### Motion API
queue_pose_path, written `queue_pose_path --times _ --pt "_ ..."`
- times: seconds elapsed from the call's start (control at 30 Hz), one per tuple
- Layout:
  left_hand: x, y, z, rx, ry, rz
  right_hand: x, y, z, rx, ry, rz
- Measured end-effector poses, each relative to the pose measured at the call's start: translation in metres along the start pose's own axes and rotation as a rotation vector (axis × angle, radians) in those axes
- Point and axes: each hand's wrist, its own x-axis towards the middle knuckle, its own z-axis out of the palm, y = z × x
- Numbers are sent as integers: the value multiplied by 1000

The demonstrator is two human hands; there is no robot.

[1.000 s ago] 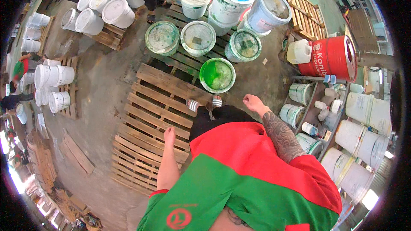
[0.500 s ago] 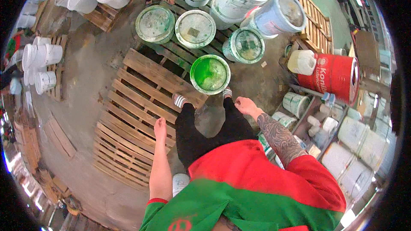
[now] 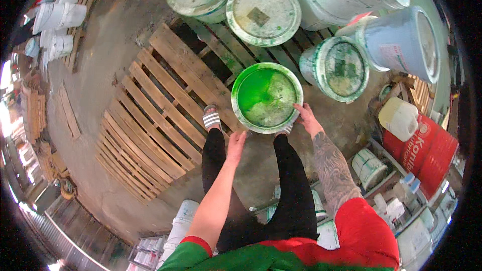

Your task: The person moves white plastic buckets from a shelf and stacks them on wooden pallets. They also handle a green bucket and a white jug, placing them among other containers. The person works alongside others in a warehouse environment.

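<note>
A round bucket (image 3: 276,113) with a lid stands between my feet and the pallet's far end. Bright green colour is spread over the left of its top, and the rest is pale and stained. My right hand (image 3: 308,119) is at the bucket's lower right rim, fingers apart, with the fingertips at the edge. Close below the lower left rim is my left hand (image 3: 236,145), its fingers stretched out; whether it touches the bucket I cannot tell. Neither hand has closed round anything.
A bare wooden pallet (image 3: 163,108) lies to the left. Beyond the bucket, several stained lidded buckets (image 3: 263,12) stand on slats, with a bluish bucket (image 3: 401,40) to their right. A red drum (image 3: 422,153), a yellowish jerrycan (image 3: 398,118) and a rack of containers are at my right.
I have bent down, so the bucket looks larger and closer. Both hands have moved forward to its near side, the right one reaching the rim.
</note>
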Motion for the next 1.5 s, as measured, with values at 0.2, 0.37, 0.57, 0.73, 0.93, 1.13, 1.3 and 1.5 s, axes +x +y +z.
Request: queue_pose_path --times 0.2,0.37,0.57,0.73,0.93,1.13,1.3,1.5 --pt "44 -3 35 -351 -14 8 11 10 14 57 23 43" --pt "49 2 9 -573 38 -8 -6 0 44 43 10 69" --pt "69 35 -26 -645 96 66 -27 -38 105 27 -10 -21" --pt "86 60 -42 -714 143 72 -24 -68 141 16 2 -50" --pt "87 70 -46 -707 48 67 -19 -86 144 -62 45 -34" --pt "81 55 -28 -655 43 69 -16 -62 107 -3 -9 19" --pt "59 33 -4 -685 52 21 -8 -23 72 21 37 73" --pt "54 3 22 -788 -28 -43 6 7 36 118 112 132"
